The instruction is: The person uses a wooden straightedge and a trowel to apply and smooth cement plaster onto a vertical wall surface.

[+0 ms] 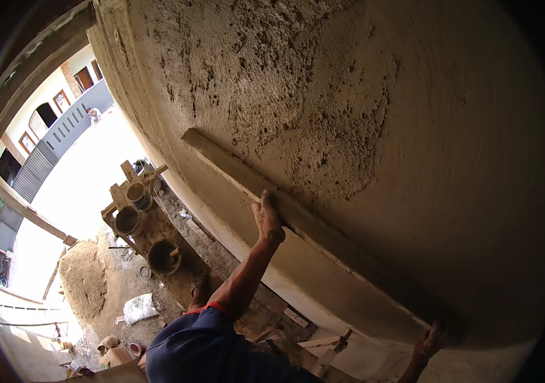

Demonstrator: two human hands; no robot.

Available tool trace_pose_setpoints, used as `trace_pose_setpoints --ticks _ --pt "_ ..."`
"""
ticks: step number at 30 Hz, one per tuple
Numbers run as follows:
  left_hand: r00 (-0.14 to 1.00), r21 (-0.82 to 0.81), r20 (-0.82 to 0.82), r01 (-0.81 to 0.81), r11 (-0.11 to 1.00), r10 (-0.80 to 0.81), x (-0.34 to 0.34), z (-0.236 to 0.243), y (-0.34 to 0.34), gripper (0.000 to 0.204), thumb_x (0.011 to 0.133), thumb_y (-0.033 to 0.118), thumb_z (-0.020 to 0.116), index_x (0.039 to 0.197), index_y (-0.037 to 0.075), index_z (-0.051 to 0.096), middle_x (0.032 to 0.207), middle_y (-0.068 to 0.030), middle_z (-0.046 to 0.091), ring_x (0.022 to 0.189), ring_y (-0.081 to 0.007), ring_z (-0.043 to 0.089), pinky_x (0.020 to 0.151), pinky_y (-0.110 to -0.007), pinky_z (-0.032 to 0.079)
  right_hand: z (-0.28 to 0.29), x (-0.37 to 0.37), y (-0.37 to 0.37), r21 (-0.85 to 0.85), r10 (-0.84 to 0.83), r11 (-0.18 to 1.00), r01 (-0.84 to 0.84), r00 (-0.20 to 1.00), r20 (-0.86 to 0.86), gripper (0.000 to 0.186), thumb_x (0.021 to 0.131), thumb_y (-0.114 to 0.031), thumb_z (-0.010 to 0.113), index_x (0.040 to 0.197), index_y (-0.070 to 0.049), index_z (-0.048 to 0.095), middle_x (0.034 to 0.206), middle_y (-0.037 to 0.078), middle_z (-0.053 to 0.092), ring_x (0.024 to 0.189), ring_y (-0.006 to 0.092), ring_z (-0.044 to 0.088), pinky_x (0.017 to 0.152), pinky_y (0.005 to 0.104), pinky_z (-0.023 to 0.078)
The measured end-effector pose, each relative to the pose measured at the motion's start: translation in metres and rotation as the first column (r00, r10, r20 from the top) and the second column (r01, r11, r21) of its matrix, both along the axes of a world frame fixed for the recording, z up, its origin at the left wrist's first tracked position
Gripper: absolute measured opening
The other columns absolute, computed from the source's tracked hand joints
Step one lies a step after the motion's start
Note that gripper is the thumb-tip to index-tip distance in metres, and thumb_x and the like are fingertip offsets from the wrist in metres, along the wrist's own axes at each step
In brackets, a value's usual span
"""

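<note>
The left hand and right hand, fingers gripping the long straightedge, could gouge the rough mortar by pressing unevenly.

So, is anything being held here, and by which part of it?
A long board: the left hand holds its lower edge partway along, the right hand near its lower-right end.

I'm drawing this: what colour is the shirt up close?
The shirt is dark blue; see the head view.
</note>
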State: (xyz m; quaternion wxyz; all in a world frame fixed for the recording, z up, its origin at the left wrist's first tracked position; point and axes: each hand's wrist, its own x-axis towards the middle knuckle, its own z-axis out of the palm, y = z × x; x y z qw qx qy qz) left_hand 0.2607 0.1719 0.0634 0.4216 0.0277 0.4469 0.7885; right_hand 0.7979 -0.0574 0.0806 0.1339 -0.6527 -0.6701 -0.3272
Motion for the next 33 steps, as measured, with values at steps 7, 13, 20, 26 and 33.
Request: trace_pose_setpoints --ticks 7,13,20,26,33 --pt "0.961 0.195 -0.278 0.068 0.978 -0.011 -0.142 0.139 0.056 0.063 0.087 0.049 0.055 0.120 -0.002 0.040 0.112 -0.0181 0.050 0.096 -0.0263 0.053 0.082 -0.037 0.047 0.097 -0.136 0.057 0.218 0.139 0.966 -0.140 0.990 0.020 0.042 0.078 -0.008 0.068 0.118 -0.007 0.057 0.121 0.019 0.054 0.106 0.0378 0.054 0.088 0.0517 0.041" --pt "0.951 0.262 -0.306 0.136 0.955 -0.051 -0.177 0.214 0.058 0.045 0.089 0.041 0.052 0.111 0.002 0.053 0.098 -0.0114 0.058 0.086 -0.0238 0.059 0.073 -0.037 0.051 0.150 -0.197 0.074 0.045 0.034 0.999 -0.030 0.997 -0.073 0.050 0.083 -0.012 0.065 0.130 -0.006 0.049 0.124 0.014 0.056 0.113 0.0325 0.053 0.097 0.0425 0.040" --pt "0.944 0.295 -0.218 0.304 0.906 -0.246 -0.112 0.156 0.035 0.075 0.088 0.053 0.053 0.131 -0.003 0.027 0.119 -0.0213 0.050 0.105 -0.0273 0.055 0.081 -0.038 0.053 0.116 -0.100 0.050 -0.002 -0.030 1.000 0.030 0.989 -0.143 0.045 0.089 -0.007 0.056 0.133 -0.007 0.045 0.130 0.014 0.051 0.119 0.0320 0.049 0.099 0.0399 0.041" --pt "0.961 0.075 -0.272 0.067 0.995 -0.044 -0.016 0.121 0.018 0.054 0.087 0.053 0.057 0.097 0.005 0.034 0.097 -0.0120 0.043 0.083 -0.0151 0.041 0.074 -0.026 0.040 0.082 0.006 0.018 0.165 -0.075 0.983 0.079 0.997 -0.032 0.044 0.083 -0.006 0.063 0.125 -0.004 0.053 0.118 0.017 0.058 0.106 0.0354 0.055 0.092 0.0476 0.042" --pt "0.947 0.330 -0.314 0.177 0.927 -0.070 -0.121 0.255 0.052 0.074 0.087 0.055 0.053 0.130 -0.002 0.031 0.113 -0.0203 0.049 0.103 -0.0277 0.051 0.084 -0.039 0.046 0.158 -0.105 0.061 0.165 -0.170 0.968 0.187 0.979 -0.112 0.048 0.085 -0.012 0.062 0.131 -0.006 0.048 0.126 0.018 0.053 0.117 0.0343 0.050 0.095 0.0416 0.043"
